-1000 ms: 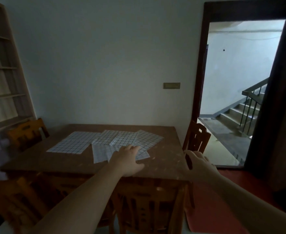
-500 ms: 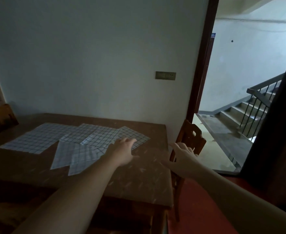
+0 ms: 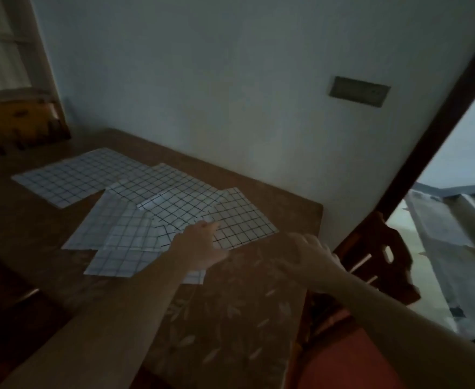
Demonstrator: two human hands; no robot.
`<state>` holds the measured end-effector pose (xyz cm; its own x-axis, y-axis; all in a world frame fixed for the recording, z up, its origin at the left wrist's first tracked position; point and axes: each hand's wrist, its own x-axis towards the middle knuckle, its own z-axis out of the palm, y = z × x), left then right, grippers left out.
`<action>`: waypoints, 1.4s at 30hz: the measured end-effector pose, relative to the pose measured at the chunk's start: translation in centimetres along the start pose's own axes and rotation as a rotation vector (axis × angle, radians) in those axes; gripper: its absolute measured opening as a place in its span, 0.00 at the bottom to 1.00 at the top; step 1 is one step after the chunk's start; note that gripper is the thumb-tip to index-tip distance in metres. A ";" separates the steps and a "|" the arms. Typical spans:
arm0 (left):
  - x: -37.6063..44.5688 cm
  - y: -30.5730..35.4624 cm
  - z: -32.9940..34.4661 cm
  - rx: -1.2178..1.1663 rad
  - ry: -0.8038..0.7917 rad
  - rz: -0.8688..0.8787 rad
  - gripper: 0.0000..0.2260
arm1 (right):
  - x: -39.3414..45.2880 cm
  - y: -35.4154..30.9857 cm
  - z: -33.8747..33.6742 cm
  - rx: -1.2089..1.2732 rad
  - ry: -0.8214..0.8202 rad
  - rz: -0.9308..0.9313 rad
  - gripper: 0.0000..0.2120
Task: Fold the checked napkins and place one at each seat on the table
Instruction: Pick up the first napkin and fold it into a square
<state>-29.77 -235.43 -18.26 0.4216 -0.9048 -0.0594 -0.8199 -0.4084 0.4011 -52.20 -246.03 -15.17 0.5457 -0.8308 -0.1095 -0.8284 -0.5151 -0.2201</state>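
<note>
A: Item one, left hand (image 3: 199,248)?
B: Arm stretched forward from the lower left, palm down, fingers reaching onto the near edge of the rightmost napkin (image 3: 241,220). Fingertips touch the cloth; whether they pinch it, I cannot tell through the blur.

A: Right hand (image 3: 312,254)?
B: Forearm enters from the lower right, hand extended over the right part of the worktop (image 3: 230,318), fingers loosely spread and slightly curled, holding nothing. It sits just beside that same napkin's near right corner, apart from it.

A: Napkins (image 3: 135,217), location?
B: All on the worktop, unfolded, flat, white with dark checks. One lies alone toward the far left; the others overlap in a fan from the middle to the right. Exact count in the overlap is unclear.

A: Surroundings?
B: Brown worktop with a leaf pattern. A wooden chair (image 3: 382,256) at its right side, a second chair (image 3: 20,122) at the far left. Pale wall behind with a switch plate (image 3: 358,91); dark door frame (image 3: 427,122) at right.
</note>
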 end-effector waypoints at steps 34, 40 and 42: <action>25.0 -8.6 22.0 0.122 -0.020 -0.707 0.38 | 40.4 2.1 23.0 -0.195 -0.240 -0.459 0.50; 24.5 -7.0 22.8 0.083 0.071 -0.704 0.34 | 39.4 3.3 24.5 -0.124 -0.103 -0.530 0.46; 24.3 -6.3 22.7 0.076 0.114 -0.693 0.31 | 38.9 3.6 24.4 -0.089 -0.083 -0.554 0.41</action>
<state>-23.17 -257.58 -43.02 0.8912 -0.4164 -0.1798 -0.3708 -0.8971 0.2402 -30.85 -275.07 -43.83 0.9069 -0.4141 -0.0773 -0.4212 -0.8881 -0.1841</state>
